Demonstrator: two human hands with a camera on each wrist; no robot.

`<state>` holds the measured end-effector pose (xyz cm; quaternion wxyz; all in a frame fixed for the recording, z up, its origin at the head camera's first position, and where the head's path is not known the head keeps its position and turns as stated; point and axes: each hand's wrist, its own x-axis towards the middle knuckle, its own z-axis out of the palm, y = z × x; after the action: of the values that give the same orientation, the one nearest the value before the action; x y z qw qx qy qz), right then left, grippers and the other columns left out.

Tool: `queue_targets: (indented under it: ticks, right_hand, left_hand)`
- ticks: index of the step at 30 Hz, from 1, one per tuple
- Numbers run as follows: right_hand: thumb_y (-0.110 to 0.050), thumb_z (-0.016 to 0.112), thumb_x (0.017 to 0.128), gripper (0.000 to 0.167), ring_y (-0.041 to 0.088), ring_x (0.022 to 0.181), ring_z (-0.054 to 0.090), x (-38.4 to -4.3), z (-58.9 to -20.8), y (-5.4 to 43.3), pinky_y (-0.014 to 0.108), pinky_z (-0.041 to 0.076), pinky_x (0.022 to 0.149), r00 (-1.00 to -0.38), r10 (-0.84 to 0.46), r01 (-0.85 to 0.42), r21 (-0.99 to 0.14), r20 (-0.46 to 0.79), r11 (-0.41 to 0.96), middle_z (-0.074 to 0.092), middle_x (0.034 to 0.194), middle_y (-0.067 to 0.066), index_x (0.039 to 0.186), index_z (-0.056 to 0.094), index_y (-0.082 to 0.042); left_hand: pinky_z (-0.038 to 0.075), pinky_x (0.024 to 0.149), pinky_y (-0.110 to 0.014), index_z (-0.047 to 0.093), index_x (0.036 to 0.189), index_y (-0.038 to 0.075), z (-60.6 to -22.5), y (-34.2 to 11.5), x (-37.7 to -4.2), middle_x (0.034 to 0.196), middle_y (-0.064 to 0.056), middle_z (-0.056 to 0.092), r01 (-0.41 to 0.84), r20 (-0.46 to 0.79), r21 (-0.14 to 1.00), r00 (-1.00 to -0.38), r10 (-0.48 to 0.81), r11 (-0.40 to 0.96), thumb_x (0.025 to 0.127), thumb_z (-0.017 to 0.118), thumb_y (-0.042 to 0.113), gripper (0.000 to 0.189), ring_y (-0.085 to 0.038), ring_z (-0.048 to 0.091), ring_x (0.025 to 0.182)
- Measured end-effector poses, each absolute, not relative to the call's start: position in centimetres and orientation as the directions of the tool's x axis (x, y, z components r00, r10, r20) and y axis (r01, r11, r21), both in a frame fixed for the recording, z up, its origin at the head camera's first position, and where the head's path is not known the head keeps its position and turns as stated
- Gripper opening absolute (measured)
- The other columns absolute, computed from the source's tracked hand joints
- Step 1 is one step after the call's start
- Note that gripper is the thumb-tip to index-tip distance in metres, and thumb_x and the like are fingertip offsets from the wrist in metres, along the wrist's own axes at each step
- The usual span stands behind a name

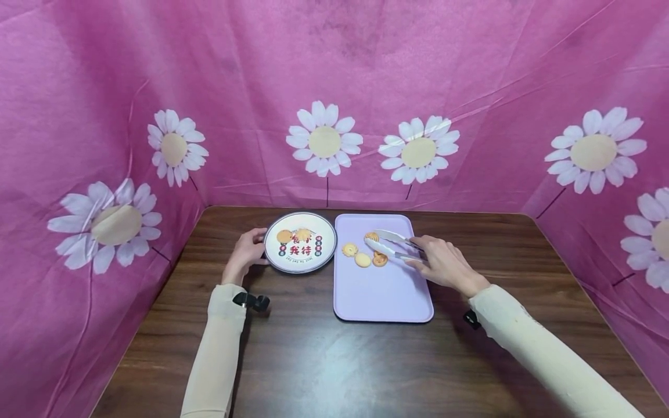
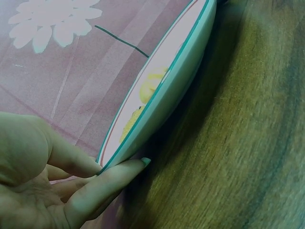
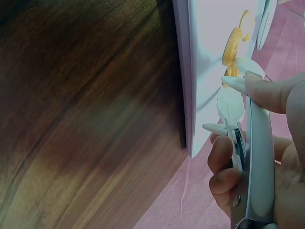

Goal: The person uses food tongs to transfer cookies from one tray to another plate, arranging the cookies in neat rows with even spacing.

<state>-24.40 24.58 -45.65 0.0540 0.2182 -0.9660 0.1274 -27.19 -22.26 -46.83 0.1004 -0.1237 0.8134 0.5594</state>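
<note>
My left hand pinches the near-left rim of a white plate with dark edging and printed characters; the left wrist view shows thumb and fingers on its rim. A round cookie and a paler cookie lie on the plate. My right hand grips metal tongs over a lilac tray. The tongs' arms are spread, their tips on either side of a swirled cookie; whether they touch it I cannot tell. Several cookies lie on the tray, including a flower-shaped cookie and a plain oval cookie.
Plate and tray stand side by side toward the back of a dark wooden table. A pink curtain with large white daisies hangs behind the table and along both sides. Black straps circle the wrists.
</note>
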Motion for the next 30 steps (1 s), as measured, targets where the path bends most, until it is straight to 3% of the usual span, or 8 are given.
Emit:
queue_targets:
  ticks: [13, 20, 30]
  right_hand:
    - [-0.038, 0.077, 0.092, 0.058, 0.028, 0.08, 0.065, -24.35, -45.77, 24.25, 0.05, 0.061, 0.064, -0.896, -0.407, -0.439, -0.217, 0.175, 0.872, 0.074, 0.112, 0.017, 0.135, 0.065, -0.001]
    - [-0.038, 0.077, 0.092, 0.057, 0.024, 0.072, 0.061, -24.3, -45.84, 24.26, 0.044, 0.057, 0.057, -0.894, -0.408, -0.441, -0.204, 0.186, 0.874, 0.073, 0.106, 0.015, 0.134, 0.066, -0.002]
    - [-0.037, 0.076, 0.093, 0.056, 0.025, 0.073, 0.061, -24.37, -45.67, 24.33, 0.044, 0.057, 0.056, -0.891, -0.409, -0.445, -0.202, 0.198, 0.872, 0.075, 0.115, 0.016, 0.136, 0.065, -0.003]
  left_hand:
    - [0.065, 0.066, -0.023, 0.037, 0.16, 0.002, -46.78, -22.42, -27.19, 0.152, -0.026, 0.048, -0.316, -0.307, 0.885, -0.948, -0.081, 0.343, 0.101, 0.043, -0.003, 0.06, -0.027, 0.061, 0.106]
    - [0.065, 0.066, -0.023, 0.037, 0.159, 0.002, -46.84, -22.33, -27.13, 0.151, -0.027, 0.047, -0.311, -0.304, 0.885, -0.95, -0.076, 0.346, 0.1, 0.043, -0.004, 0.06, -0.027, 0.061, 0.106]
    - [0.066, 0.07, -0.024, 0.037, 0.16, 0.004, -46.63, -22.35, -27.06, 0.153, -0.026, 0.046, -0.324, -0.315, 0.877, -0.945, -0.083, 0.356, 0.1, 0.044, -0.002, 0.061, -0.028, 0.061, 0.11]
